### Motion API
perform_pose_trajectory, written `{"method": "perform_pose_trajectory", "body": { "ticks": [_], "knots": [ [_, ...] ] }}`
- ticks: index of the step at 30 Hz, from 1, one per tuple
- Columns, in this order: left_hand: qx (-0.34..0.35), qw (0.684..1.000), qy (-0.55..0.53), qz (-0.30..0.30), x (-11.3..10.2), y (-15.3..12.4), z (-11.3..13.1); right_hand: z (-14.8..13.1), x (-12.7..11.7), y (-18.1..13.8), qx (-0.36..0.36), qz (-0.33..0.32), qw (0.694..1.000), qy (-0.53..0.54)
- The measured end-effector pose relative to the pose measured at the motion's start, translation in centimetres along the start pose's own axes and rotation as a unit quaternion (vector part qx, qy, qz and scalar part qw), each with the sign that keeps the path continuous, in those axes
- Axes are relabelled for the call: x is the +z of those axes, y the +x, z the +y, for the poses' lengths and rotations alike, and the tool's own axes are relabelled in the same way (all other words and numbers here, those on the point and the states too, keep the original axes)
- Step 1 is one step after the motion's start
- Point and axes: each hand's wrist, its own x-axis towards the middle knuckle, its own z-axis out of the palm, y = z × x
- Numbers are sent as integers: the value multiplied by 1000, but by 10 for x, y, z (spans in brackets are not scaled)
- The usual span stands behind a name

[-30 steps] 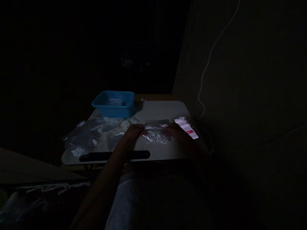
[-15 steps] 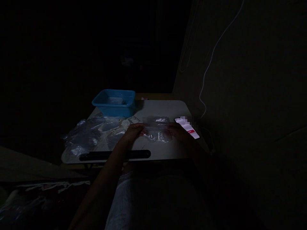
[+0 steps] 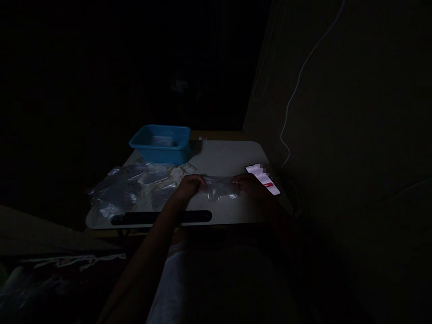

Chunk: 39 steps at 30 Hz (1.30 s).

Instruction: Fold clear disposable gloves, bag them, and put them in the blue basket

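A clear plastic bag (image 3: 222, 189) is stretched between my two hands, low over the white table (image 3: 222, 155). My left hand (image 3: 191, 184) is closed on the bag's left edge, thumb and fingers pinched together. At its right edge my right hand (image 3: 248, 183) grips the bag, the fingers partly lost in shadow. Left of my left hand lie small pale packets (image 3: 182, 169) and a heap of clear plastic bags (image 3: 118, 193). Just beyond my right hand rests a lit phone (image 3: 263, 179).
A blue plastic basin (image 3: 164, 153) stands at the back left of the table with something pale inside. A black slotted strip (image 3: 199, 217) runs along the near edge. A white cable (image 3: 293, 94) hangs down the wall at right. The surroundings are very dark.
The upper part of the bag, which stood up above my hands, is now folded down, so the bag looks shorter. Both hands have stayed at its sides.
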Motion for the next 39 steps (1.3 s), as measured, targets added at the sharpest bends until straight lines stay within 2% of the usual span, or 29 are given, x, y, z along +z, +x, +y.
{"method": "perform_pose_trajectory", "body": {
  "ticks": [2,5,9,15,19,23,28,32,36,39],
  "knots": [
    [-4,1000,-18,10,0,1,-2,0,0,1,4,4,1000,25],
    [-3,995,-99,26,3,3,-3,2,1,1,-1,24,999,37],
    [11,987,-160,13,6,-1,-1,7,2,1,-38,62,997,-22],
    [44,995,-91,19,5,-8,-3,11,3,-4,-76,98,987,-103],
    [36,999,-31,21,6,-8,-3,12,2,-4,-91,99,984,-116],
    [58,997,19,43,6,-8,-4,18,3,0,-96,106,982,-121],
    [107,987,60,102,6,-9,-9,25,10,7,-116,108,973,-170],
    [125,966,155,168,7,-11,-7,27,13,7,-145,128,956,-221],
    [130,924,241,266,7,-15,-5,26,13,6,-170,143,933,-283],
    [145,881,301,334,7,-20,-5,22,16,2,-198,197,897,-343]
  ]
}}
